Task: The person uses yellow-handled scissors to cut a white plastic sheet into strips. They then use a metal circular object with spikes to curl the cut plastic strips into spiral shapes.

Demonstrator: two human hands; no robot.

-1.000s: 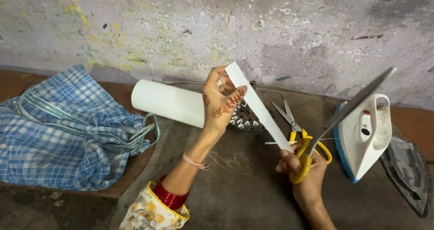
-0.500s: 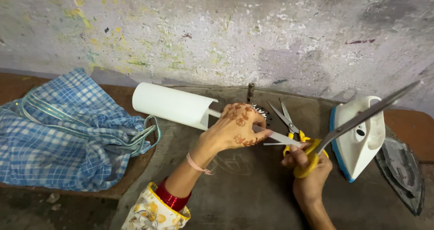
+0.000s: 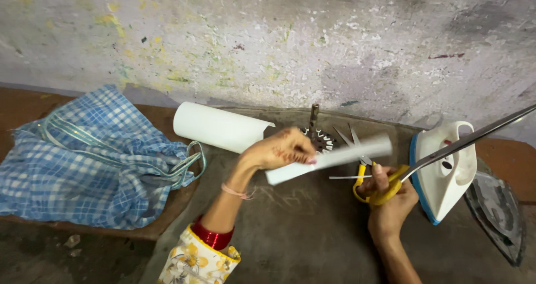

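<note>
The left hand [image 3: 279, 150] is closed on a white paper strip [image 3: 329, 159], pinching it near its left end; the strip runs rightward, slightly raised, above the bench [image 3: 312, 234]. It appears blurred. The right hand [image 3: 391, 203] is clamped through the yellow handles of large scissors [image 3: 446, 150], whose long blades point up and right, crossing in front of a white iron [image 3: 446, 169]. The two hands are apart, with the strip's right end near the scissor handles.

Under the strip lies a second, smaller pair of scissors [image 3: 350, 140], blades open, on the bench. Beside it sits a small dark object with white teeth [image 3: 319, 139], topped by an upright metal stem; its kind cannot be told. A white paper roll [image 3: 218, 128] lies on its side behind the left hand. The iron stands on end with a blue edge; a dark soleplate [image 3: 497, 211] lies flat to its right. A blue checked cloth bag [image 3: 84, 158] lies at the far left. A stained wall [image 3: 268, 38] stands behind.
</note>
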